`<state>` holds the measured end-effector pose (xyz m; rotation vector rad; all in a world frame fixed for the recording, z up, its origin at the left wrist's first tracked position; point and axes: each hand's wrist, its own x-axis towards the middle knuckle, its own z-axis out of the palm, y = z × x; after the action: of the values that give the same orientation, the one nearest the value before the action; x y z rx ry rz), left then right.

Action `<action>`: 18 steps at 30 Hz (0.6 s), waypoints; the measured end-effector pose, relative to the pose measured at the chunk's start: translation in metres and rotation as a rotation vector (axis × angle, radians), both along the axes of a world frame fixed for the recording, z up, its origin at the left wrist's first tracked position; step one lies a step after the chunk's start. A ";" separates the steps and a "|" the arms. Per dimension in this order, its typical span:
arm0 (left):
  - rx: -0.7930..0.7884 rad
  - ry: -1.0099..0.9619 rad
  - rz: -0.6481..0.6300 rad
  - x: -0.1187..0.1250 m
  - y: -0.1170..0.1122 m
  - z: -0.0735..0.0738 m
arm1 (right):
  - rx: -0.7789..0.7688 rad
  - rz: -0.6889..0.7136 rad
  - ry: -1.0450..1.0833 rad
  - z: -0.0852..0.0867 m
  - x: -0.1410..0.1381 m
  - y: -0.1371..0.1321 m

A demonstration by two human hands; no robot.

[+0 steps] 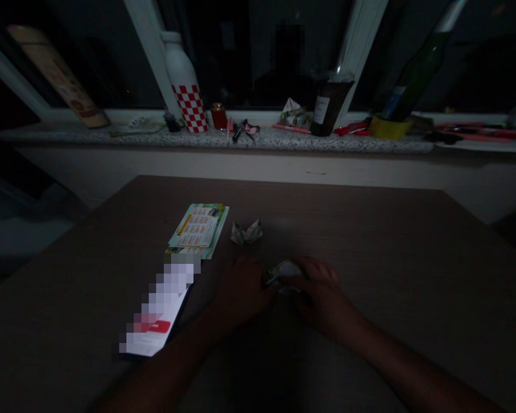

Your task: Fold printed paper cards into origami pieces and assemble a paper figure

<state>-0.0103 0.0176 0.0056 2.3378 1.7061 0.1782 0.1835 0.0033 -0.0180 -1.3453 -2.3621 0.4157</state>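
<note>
Both my hands rest on a brown table (370, 241) in dim light. My left hand (241, 292) and my right hand (320, 295) are closed together on a small folded piece of printed paper (286, 271) held between the fingertips. A finished folded paper figure (246, 232) lies just beyond the hands. A stack of printed paper sheets (199, 228) lies to its left. A lit phone (161, 312) lies left of my left forearm.
A stone windowsill (284, 140) runs behind the table. On it stand a red-and-white checked bottle (186, 86), a dark bottle (329, 103), a green bottle (417, 69), a yellow tape roll (389, 127), a small red can (218, 116) and pens.
</note>
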 end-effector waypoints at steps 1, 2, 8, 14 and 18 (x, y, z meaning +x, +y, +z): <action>-0.021 -0.004 -0.003 -0.002 0.001 0.001 | 0.001 -0.002 -0.003 0.000 0.000 0.000; -0.036 -0.008 -0.004 -0.003 0.002 0.002 | 0.002 -0.003 -0.005 0.001 0.000 0.000; -0.061 -0.077 0.028 -0.012 0.004 0.002 | 0.004 -0.001 -0.017 0.000 -0.001 0.000; -0.081 -0.122 0.013 -0.019 0.005 0.001 | 0.017 0.011 -0.009 0.001 0.001 0.000; -0.049 -0.177 -0.023 -0.020 0.004 -0.004 | 0.016 0.062 -0.017 0.003 0.002 -0.001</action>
<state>-0.0308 0.0217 0.0018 2.2333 1.5808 0.3254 0.1859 0.0020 -0.0145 -1.2756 -2.4207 0.4039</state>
